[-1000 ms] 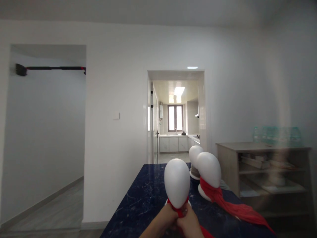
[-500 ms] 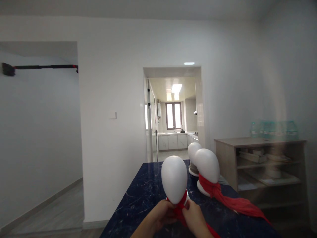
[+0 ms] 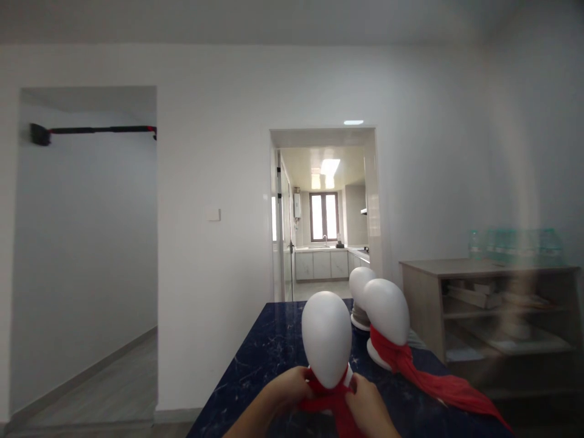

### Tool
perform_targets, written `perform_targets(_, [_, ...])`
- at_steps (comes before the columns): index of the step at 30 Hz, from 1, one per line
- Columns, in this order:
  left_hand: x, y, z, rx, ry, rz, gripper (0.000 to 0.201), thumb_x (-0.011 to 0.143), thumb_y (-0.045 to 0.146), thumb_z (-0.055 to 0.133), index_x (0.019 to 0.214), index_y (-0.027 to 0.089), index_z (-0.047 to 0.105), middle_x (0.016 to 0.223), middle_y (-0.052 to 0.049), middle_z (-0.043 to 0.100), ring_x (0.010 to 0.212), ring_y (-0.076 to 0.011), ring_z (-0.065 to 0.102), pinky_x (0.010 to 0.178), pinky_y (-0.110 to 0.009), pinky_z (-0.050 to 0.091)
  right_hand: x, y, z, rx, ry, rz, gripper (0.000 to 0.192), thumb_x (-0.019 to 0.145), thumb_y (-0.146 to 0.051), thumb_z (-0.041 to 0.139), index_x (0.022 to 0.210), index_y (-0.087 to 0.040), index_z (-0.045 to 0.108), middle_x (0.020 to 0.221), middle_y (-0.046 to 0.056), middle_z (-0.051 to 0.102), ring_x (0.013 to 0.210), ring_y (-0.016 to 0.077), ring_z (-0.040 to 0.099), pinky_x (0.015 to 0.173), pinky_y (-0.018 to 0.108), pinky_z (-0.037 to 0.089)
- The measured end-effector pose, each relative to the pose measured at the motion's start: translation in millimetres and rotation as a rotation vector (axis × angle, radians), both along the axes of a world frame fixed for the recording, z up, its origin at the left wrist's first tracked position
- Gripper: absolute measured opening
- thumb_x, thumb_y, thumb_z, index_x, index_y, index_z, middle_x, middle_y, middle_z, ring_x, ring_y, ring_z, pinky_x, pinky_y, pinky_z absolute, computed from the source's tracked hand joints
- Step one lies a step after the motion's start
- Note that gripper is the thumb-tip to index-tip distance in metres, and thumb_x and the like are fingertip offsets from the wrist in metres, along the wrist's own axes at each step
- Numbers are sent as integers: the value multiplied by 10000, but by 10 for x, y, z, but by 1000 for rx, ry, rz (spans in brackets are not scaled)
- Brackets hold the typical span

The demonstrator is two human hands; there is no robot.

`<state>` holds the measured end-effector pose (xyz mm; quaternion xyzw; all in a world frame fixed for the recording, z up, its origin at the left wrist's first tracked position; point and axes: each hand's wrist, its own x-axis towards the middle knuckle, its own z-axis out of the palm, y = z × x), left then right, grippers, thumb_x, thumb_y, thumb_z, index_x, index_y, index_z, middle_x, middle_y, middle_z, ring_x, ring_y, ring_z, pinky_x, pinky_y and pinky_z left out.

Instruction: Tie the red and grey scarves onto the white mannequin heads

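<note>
On tabletop (image 3: 269, 353): left hand (image 3: 289, 389), right hand (image 3: 365, 401) both gripping red scarf (image 3: 331, 398) wrapped round neck of white foam head (image 3: 326, 337).

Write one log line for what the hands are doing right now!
left hand: grips red scarf | right hand: grips red scarf | scarf around nearest white head form | dark table
</note>
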<state>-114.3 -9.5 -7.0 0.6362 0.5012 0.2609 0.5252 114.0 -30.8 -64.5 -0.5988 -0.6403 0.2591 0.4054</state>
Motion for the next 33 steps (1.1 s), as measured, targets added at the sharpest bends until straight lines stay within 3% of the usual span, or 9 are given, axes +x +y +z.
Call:
perform_targets(3, [-99, 89, 40, 181, 151, 55, 310, 476, 27, 751, 705, 236, 781, 690, -2, 728, 908, -336, 709, 878, -409, 532, 9, 30, -31, 1, -56, -20, 285, 799, -150, 547, 987, -227, 747, 1014, 105, 838, 962, 256, 778, 726, 281, 449])
perform_targets(6, [-194, 163, 22, 234, 164, 176, 255, 456, 25, 759, 557, 229, 643, 674, -17, 697, 1062, -376, 690, 933, -386, 525, 28, 52, -55, 1, -133, -78, 179, 804, -141, 547, 856, -223, 697, 902, 106, 824, 853, 251, 761, 686, 292, 410])
perform_targets(10, [-232, 159, -104, 91, 36, 292, 177, 633, 180, 735, 780, 227, 648, 767, -47, 734, 931, -323, 752, 815, -396, 589, 34, 45, -64, 8, -148, -86, 162, 804, -118, 535, 794, -236, 645, 847, 87, 809, 820, 239, 750, 685, 294, 390])
perform_targets(13, [-178, 84, -216, -20, -113, 284, 181, 801, 314, 629, 960, 227, 642, 920, -80, 782, 952, -259, 782, 832, -359, 620, 11, 11, -52, 11, -137, -65, 177, 809, -115, 535, 826, -239, 660, 882, 89, 814, 855, 243, 756, 688, 291, 394])
perform_targets(17, [-141, 37, -259, -3, -134, 235, 143, 850, 327, 589, 901, 201, 634, 889, -99, 774, 903, -235, 782, 802, -314, 622, -8, -6, -48, 6, -116, -42, 181, 831, -106, 549, 852, -243, 666, 931, 89, 822, 913, 245, 768, 702, 282, 402])
perform_targets(21, [-346, 115, -83, 144, 91, 221, 163, 759, 185, 664, 921, 195, 644, 794, -37, 722, 764, -222, 729, 703, -302, 573, 12, 45, -89, -9, -120, -36, 182, 845, -100, 556, 860, -240, 671, 945, 92, 824, 940, 243, 773, 733, 278, 414])
perform_targets(25, [-629, 188, 231, 410, 421, 147, 241, 664, 53, 731, 857, 194, 692, 832, -32, 693, 890, -265, 681, 864, -363, 518, 18, 85, -141, 3, -129, -21, 197, 843, -100, 550, 888, -237, 685, 934, 91, 821, 938, 242, 773, 764, 279, 434])
perform_targets(29, [-751, 156, 466, 656, 644, 89, 197, 831, 37, 571, 839, 209, 666, 1104, -83, 677, 1137, -279, 592, 1079, -400, 406, -5, 58, -144, 45, -128, 12, 226, 840, -94, 528, 918, -229, 692, 968, 103, 823, 943, 242, 775, 774, 283, 448])
perform_targets(33, [-894, 76, 499, 762, 768, 144, 251, 936, 75, 424, 883, 200, 635, 1179, -119, 630, 1190, -284, 535, 1118, -426, 376, -30, -9, -84, 29, -96, 37, 228, 839, -112, 542, 932, -239, 708, 987, 96, 831, 945, 241, 776, 769, 278, 458])
